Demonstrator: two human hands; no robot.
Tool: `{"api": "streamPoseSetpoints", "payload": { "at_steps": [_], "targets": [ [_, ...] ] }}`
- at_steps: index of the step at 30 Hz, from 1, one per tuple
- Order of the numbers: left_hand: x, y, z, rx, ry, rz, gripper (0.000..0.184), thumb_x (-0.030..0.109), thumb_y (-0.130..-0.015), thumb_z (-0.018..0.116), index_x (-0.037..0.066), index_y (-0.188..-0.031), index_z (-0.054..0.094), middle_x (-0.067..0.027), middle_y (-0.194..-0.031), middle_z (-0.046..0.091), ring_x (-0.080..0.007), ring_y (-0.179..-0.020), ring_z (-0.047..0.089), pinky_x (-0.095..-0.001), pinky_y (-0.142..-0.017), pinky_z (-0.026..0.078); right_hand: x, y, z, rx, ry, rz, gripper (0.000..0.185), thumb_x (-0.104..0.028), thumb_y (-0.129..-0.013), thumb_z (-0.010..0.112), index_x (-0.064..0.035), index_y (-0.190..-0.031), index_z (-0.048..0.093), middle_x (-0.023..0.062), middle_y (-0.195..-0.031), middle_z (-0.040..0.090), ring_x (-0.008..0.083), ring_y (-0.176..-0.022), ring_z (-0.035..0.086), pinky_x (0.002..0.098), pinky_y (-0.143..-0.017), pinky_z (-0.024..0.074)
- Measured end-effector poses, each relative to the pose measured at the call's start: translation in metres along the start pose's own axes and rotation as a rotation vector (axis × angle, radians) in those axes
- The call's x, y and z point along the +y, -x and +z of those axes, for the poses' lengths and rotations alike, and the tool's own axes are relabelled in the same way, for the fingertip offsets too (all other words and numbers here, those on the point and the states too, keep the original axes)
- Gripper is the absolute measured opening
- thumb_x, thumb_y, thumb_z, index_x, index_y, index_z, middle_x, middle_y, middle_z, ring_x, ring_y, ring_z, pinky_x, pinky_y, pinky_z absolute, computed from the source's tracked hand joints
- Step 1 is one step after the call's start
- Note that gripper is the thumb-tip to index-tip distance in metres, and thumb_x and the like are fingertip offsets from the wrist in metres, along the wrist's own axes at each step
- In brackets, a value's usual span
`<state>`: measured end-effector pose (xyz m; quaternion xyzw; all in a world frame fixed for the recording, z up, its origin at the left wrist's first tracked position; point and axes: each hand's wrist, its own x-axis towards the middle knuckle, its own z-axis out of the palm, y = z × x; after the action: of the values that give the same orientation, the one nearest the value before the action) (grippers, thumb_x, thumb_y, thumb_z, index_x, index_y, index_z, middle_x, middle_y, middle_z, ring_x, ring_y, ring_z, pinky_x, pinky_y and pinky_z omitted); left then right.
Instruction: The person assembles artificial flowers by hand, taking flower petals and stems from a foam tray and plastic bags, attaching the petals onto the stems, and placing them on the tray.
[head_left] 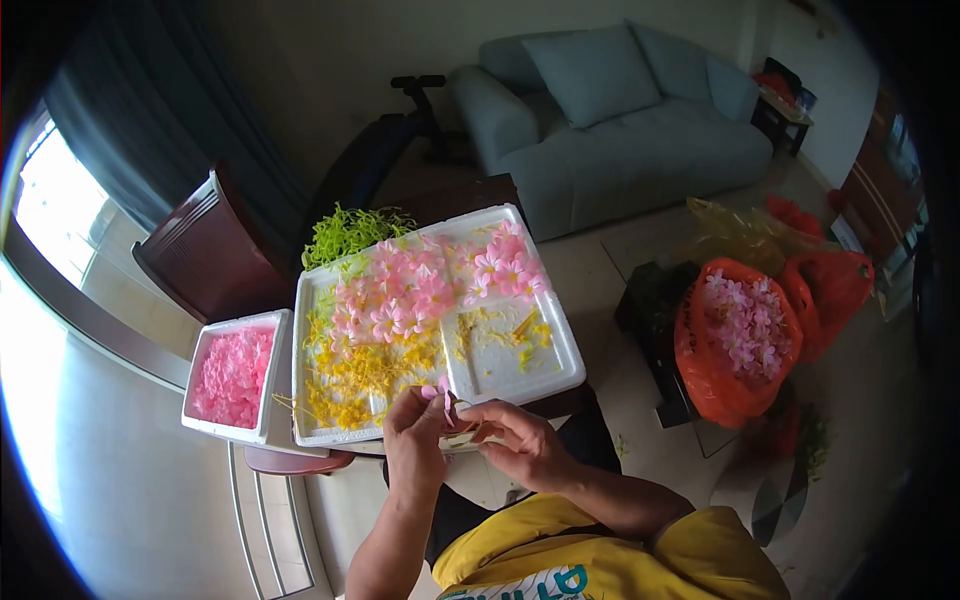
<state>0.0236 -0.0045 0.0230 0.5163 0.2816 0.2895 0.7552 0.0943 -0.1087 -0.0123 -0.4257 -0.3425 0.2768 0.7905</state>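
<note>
My left hand point(415, 440) pinches a pink artificial flower point(440, 391) at the near edge of a white foam tray point(567, 350). Close beside it, my right hand point(527, 446) has its fingers curled inward; whatever thin piece lies at its fingertips is too small to make out. In the tray, loose pink flowers point(395, 290) cover the far left part, and more pink flowers point(508, 265) lie at the far right. Yellow flower centres point(360, 380) are heaped near the left front. Scattered yellow bits point(525, 330) lie in the right front section.
Left of the tray stands a foam box point(276, 375) of pink petals point(235, 375). Green sprigs point(350, 235) are piled behind the tray. At right, a red plastic bag point(708, 395) holds pink flowers point(745, 325). A wooden chair point(205, 250) and a grey sofa point(620, 150) stand farther back.
</note>
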Motion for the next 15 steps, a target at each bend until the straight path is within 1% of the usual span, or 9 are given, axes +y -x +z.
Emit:
{"api": "streamPoseSetpoints", "payload": {
  "at_steps": [1,5,6,7,8,10,12,13,15],
  "targets": [
    [0.0,-0.001,0.003,-0.006,-0.006,0.002,0.005,0.003,-0.087,0.048,0.001,-0.085,0.052,-0.0048,-0.072,0.054,-0.0104,-0.06,0.048,-0.0193,-0.057,0.042,-0.001,-0.001,-0.004,0.005,-0.003,-0.006,0.014,0.002,-0.083,0.055,-0.0009,-0.097,0.057,0.0044,-0.083,0.056,0.01,-0.07,0.049,0.0202,-0.064,0.0419],
    [-0.003,-0.008,0.011,-0.121,0.01,-0.121,0.007,0.001,-0.085,0.049,0.0,-0.086,0.056,-0.007,-0.077,0.056,-0.0105,-0.064,0.05,-0.0199,-0.063,0.043,-0.005,-0.001,-0.03,0.037,0.252,0.043,0.015,0.005,-0.083,0.054,-0.001,-0.096,0.06,0.0052,-0.096,0.053,0.0102,-0.08,0.047,0.021,-0.069,0.0411],
    [-0.001,-0.013,0.011,-0.194,-0.084,-0.136,0.006,0.001,-0.084,0.051,0.0,-0.085,0.057,-0.0066,-0.076,0.057,-0.011,-0.064,0.051,-0.0201,-0.062,0.043,-0.004,-0.001,-0.036,0.04,0.246,0.038,0.015,0.005,-0.083,0.054,-0.001,-0.096,0.06,0.0052,-0.096,0.053,0.0102,-0.08,0.047,0.021,-0.069,0.0411],
    [0.003,-0.02,0.011,-0.266,-0.179,-0.15,0.006,0.002,-0.083,0.053,0.0,-0.085,0.058,-0.0062,-0.076,0.057,-0.0115,-0.065,0.051,-0.0204,-0.062,0.043,-0.003,-0.001,-0.042,0.055,0.26,-0.019,0.014,0.004,-0.083,0.054,-0.001,-0.095,0.06,0.0054,-0.097,0.053,0.0102,-0.079,0.047,0.0209,-0.068,0.0409],
    [0.006,-0.032,0.015,-0.269,-0.186,-0.146,0.006,0.002,-0.083,0.053,0.0,-0.085,0.058,-0.0062,-0.076,0.057,-0.0115,-0.065,0.051,-0.0204,-0.062,0.043,-0.002,-0.001,-0.049,0.07,0.274,-0.076,0.013,0.004,-0.083,0.054,-0.0011,-0.094,0.061,0.0055,-0.097,0.053,0.0103,-0.078,0.047,0.0208,-0.068,0.0408],
    [0.01,-0.065,0.024,-0.234,-0.73,0.294,0.011,0.005,-0.077,0.059,0.001,-0.088,0.06,-0.0059,-0.074,0.058,-0.0128,-0.062,0.051,-0.0218,-0.062,0.043,-0.001,0.001,-0.057,0.102,0.303,-0.184,0.011,0.002,-0.084,0.054,-0.0012,-0.092,0.061,0.0057,-0.098,0.053,0.0104,-0.077,0.047,0.0205,-0.066,0.0406],
    [0.009,-0.106,0.031,-0.162,-1.01,0.604,0.021,0.005,-0.073,0.062,0.001,-0.094,0.061,-0.0099,-0.083,0.062,-0.0191,-0.067,0.057,-0.0263,-0.065,0.046,-0.004,0.005,-0.06,0.106,0.294,-0.188,0.011,0.002,-0.084,0.054,-0.001,-0.093,0.061,0.0055,-0.096,0.053,0.0106,-0.075,0.047,0.0204,-0.066,0.0403],
    [0.004,-0.125,0.031,-0.166,-1.011,0.61,0.021,0.005,-0.073,0.062,0.001,-0.094,0.061,-0.0099,-0.083,0.062,-0.0191,-0.067,0.057,-0.0263,-0.065,0.046,-0.005,0.007,-0.061,0.11,0.288,-0.192,0.011,0.001,-0.085,0.054,-0.0008,-0.093,0.061,0.0054,-0.095,0.054,0.0107,-0.073,0.047,0.0204,-0.065,0.0401],
    [-0.008,-0.154,0.034,-0.185,-1.146,0.661,0.024,0.008,-0.073,0.062,0.0,-0.095,0.06,-0.0135,-0.088,0.062,-0.0256,-0.073,0.059,-0.0315,-0.067,0.048,-0.01,0.012,-0.065,0.125,0.28,-0.197,0.012,0.0,-0.086,0.053,-0.0005,-0.095,0.061,0.0051,-0.093,0.054,0.011,-0.068,0.047,0.0202,-0.064,0.0396]
  ]
}}
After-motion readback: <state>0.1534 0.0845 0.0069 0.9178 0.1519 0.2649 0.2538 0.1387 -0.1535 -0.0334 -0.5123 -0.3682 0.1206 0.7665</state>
